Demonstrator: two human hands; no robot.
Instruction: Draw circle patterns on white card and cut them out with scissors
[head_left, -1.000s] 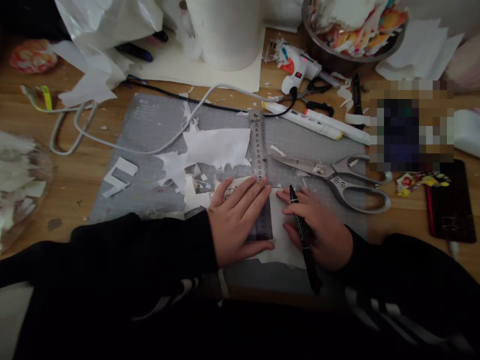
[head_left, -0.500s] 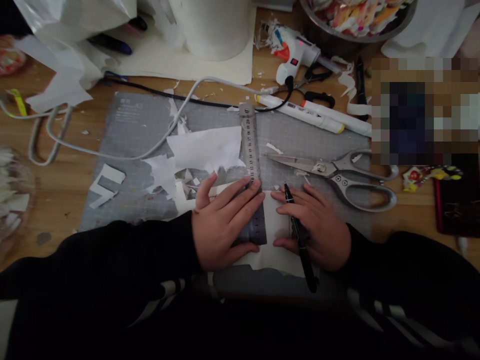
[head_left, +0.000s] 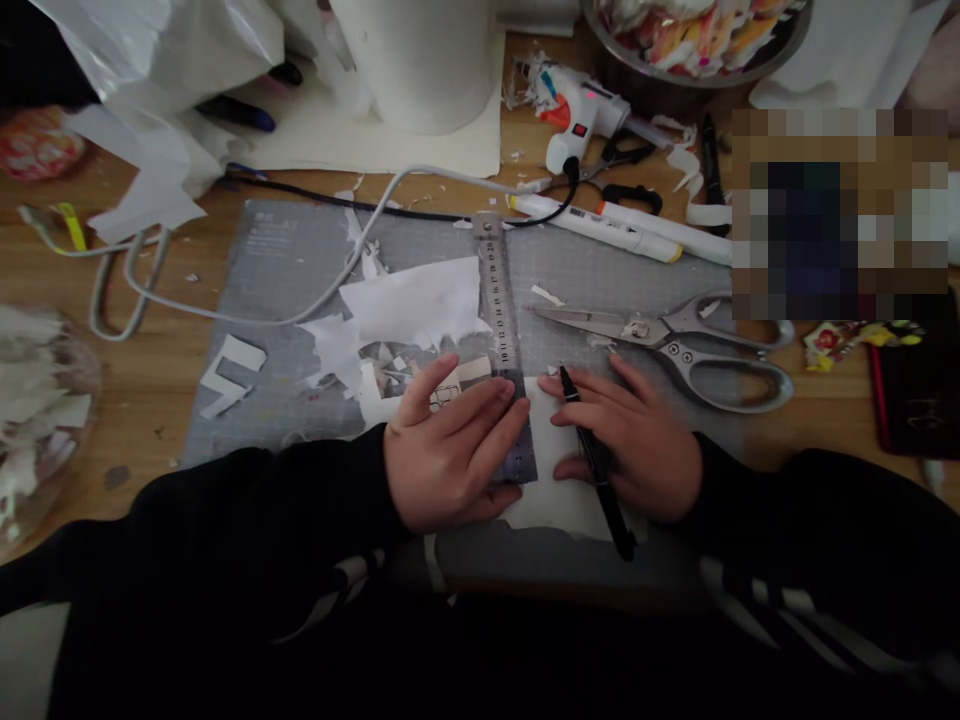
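My left hand (head_left: 454, 450) lies across a steel ruler (head_left: 496, 300), its fingertips and thumb holding the lower part down on white paper (head_left: 574, 505). Between the fingers of my right hand (head_left: 637, 445) is a black pen (head_left: 596, 460), its narrow tip pointing away from me. That hand rests on the paper's right side, just right of the ruler. Beside my left index finger shows a piece with black line drawing (head_left: 446, 395), partly covered by the hand. Large metal scissors (head_left: 675, 345) lie beyond my right hand, blades towards the ruler.
White paper scraps (head_left: 412, 300) litter the grey cutting mat (head_left: 277, 260). Two markers (head_left: 600, 230), a glue gun (head_left: 581, 125) and a looping white cable (head_left: 300, 315) lie further back. A metal bowl (head_left: 697, 75) stands back right, a clear tub of scraps (head_left: 45, 420) at left.
The view has shifted slightly. My left fingers have bent and moved a little on the ruler, showing more of the line drawing. My right hand keeps the pen in nearly the same place.
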